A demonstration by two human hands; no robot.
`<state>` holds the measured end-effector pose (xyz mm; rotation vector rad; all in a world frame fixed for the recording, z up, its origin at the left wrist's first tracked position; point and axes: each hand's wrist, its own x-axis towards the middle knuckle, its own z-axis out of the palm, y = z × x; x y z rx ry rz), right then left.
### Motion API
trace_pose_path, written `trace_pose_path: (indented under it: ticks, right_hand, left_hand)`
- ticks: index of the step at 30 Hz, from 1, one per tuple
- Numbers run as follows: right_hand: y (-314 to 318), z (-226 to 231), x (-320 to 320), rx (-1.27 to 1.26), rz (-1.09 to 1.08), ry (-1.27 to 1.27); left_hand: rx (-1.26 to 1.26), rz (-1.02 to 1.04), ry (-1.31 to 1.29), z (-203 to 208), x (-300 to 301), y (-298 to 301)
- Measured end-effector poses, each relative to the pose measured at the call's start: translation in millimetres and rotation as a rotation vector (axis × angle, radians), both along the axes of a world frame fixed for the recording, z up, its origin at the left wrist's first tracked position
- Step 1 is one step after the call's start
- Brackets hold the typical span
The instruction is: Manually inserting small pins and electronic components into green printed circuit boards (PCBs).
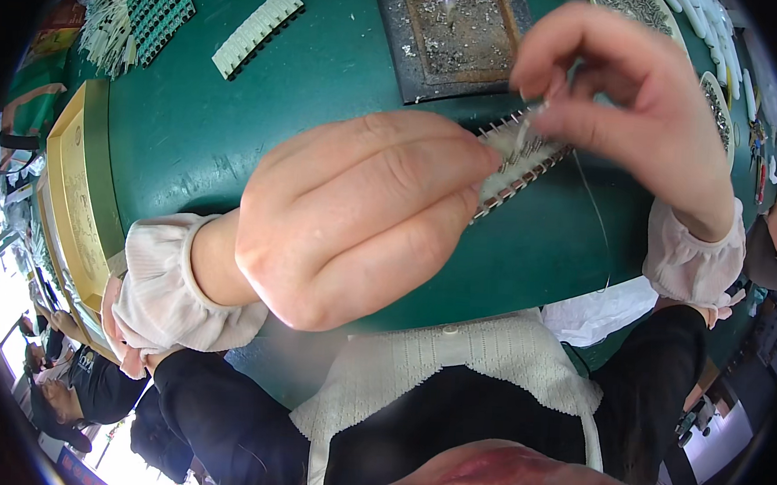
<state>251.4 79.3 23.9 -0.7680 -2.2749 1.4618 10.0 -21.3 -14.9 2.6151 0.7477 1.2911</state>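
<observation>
My left hand (364, 210) is closed over one end of a pale strip (522, 175) lined along both edges with small metal pins. Its fingertips press on the strip, and the back of the hand hides the rest of it. Over the strip's far end, my right hand (628, 106) pinches a small whitish piece (528, 131), thread-like where it shows; its exact kind is unclear. From beside the right fingers a thin wire (597, 205) hangs down across the green table (327, 64).
A dark metal tray (390, 36) with grey scraps lies beyond the strip. Back left are a white connector row (259, 29) and a bundle of green pieces (158, 20). A gold box (102, 175) stands left. Bowls of metal parts (634, 4) and white tubes (711, 35) are back right.
</observation>
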Motion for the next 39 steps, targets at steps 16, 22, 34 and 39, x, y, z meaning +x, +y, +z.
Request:
trace_pose_path:
  ticks: [16,22,34,39]
  right_hand:
    - [-13.5,6.8,3.2,0.46,-0.178,0.053]
    - [-12.5,3.2,1.7,0.568,-0.175,0.078]
    - [-13.8,1.6,-2.4,0.673,-0.175,0.087]
    - [-14.4,0.3,-3.5,0.692,-0.185,0.08]
  left_hand:
    - [-1.448,-0.011,-0.904,9.2,-16.8,24.2]
    - [-1.443,0.053,-0.902,6.9,-26.5,26.9]
    - [-1.405,0.003,-0.947,10.9,-29.5,25.3]
    - [-1.408,0.015,-0.932,16.8,-28.4,25.8]
